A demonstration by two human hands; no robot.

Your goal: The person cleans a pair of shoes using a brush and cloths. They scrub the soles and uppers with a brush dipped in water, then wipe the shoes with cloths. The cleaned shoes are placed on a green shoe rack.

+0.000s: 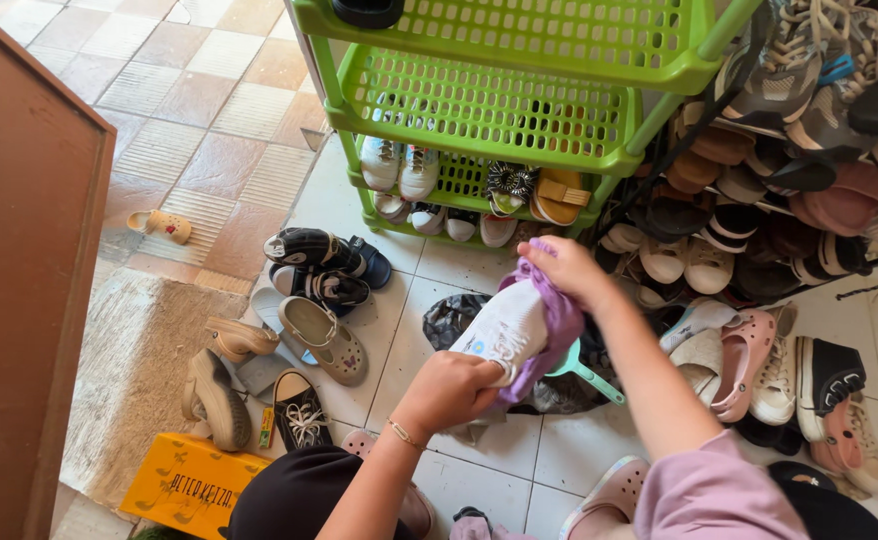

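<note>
A green plastic shoe rack (519, 110) with perforated shelves is seen at twelve o'clock, its lower tiers filled with small white sneakers (399, 165) and a tan sandal (559, 197). At two o'clock a second, dark-framed rack (799, 160) is crowded with sneakers, slippers and sandals. A brown wooden door (19, 280) is set along the nine o'clock edge, with a beige doormat (139, 370) beside it and a yellow cardboard box (191, 485) at seven o'clock. The tiled floor (209, 90) is strewn with footwear: black children's shoes (324, 265) at ten o'clock of the hands, beige shoes (324, 340) and a black lace-up sneaker (301, 412) at eight o'clock, pink clogs (744, 360) and patterned slip-ons (839, 410) at three o'clock. At the centre a white sneaker (504, 330) is held above the floor, tilted, between both hands, with a purple cloth (559, 315) pressed against its upper side. The left hand (449, 390) is closed around the shoe's lower end, fingers curled tightly on it. The right hand (564, 268) is closed over the cloth at the shoe's upper end, fingers bent around the fabric. A teal handle (589, 375) is seen just below the shoe, over a dark bag (454, 315) lying on the floor.
</note>
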